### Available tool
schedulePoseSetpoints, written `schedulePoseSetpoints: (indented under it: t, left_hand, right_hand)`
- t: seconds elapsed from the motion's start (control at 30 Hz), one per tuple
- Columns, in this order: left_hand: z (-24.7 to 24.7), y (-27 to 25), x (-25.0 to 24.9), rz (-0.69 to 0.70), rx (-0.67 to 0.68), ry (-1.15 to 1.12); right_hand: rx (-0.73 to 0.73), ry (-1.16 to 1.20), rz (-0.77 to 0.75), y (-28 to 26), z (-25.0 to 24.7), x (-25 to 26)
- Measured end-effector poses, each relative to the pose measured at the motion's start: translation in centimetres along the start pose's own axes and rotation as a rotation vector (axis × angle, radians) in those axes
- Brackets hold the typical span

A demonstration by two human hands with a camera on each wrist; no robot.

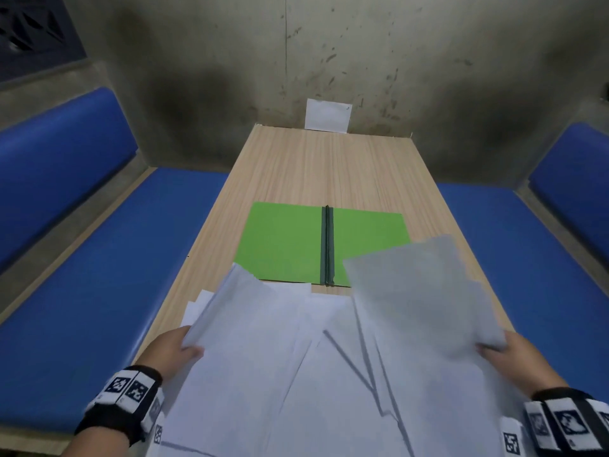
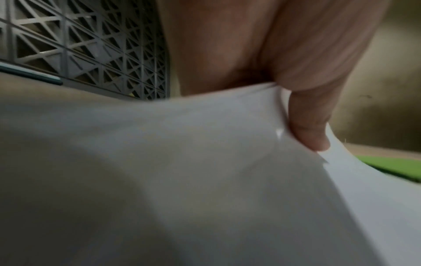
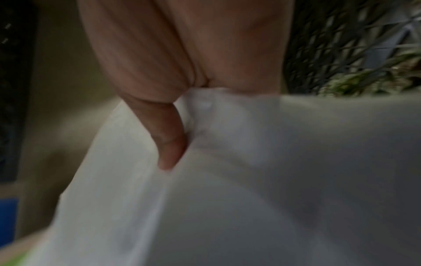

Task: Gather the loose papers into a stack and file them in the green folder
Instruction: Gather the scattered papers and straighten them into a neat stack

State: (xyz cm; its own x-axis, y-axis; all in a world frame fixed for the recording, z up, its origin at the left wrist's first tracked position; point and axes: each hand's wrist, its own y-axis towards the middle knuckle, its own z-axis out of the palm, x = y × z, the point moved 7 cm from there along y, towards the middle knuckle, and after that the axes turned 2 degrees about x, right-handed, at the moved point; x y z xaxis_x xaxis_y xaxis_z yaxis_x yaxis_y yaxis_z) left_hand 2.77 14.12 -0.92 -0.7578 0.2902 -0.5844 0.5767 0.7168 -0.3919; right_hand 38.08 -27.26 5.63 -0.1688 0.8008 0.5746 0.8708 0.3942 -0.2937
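Papers (image 1: 296,374) sit pinched at both side edges by your left hand (image 1: 171,352) and right hand (image 1: 514,357), short of the open green folder (image 1: 283,242), equally near either hand.

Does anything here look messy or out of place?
Yes. The papers are fanned at mismatched angles, not squared, while the left hand and right hand grip their sides. One sheet overlaps the open green folder.
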Motion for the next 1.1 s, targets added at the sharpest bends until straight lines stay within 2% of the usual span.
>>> schedulePoseSetpoints:
  t: [0.23,0.3,0.37,0.53,0.67,0.73,0.8,0.93,1.0,1.1]
  left_hand:
    - [-3.7,-2.0,-1.2,0.068,-0.206,-0.417]
    - [-4.2,-2.3,-1.4,0.087,-0.251,-0.459]
    - [-4.1,-2.2,-1.5,0.104,-0.271,-0.479]
    - [0.1,-1.9,-0.5,0.012,-0.163,-0.558]
    - [5.2,-0.9,1.7,-0.111,0.004,-0.461]
    - [7.5,-0.3,3.0,-0.160,0.088,-0.402]
    - [8.6,-0.2,3.6,-0.219,0.108,-0.406]
    - [8.6,-1.7,1.5,-0.283,0.099,-0.625]
    - [8.8,-2.2,0.6,-0.270,0.112,-0.738]
    - [9.0,-2.1,0.8,-0.194,0.084,-0.694]
  right_hand:
    - [-0.120,0.523,0.070,-1.1,-1.2,-0.8]
    - [-0.114,0.666,0.056,-1.6,-0.5,0.0]
    - [-0.040,0.806,0.037,-2.1,0.8,1.1]
    - [0.140,1.010,0.085,-2.6,5.4,2.8]
    - [0.287,1.179,0.137,-2.6,11.5,3.3]
    - [0.342,1.134,0.208,-2.7,15.0,3.3]
    - [0.342,1.005,0.247,-2.9,17.3,3.3]
    - [0.396,0.549,0.234,-3.2,20.8,3.7]
    - [0.420,0.395,0.193,-3.2,21.8,4.2]
    - [0.451,0.323,0.125,-3.4,23.2,5.7]
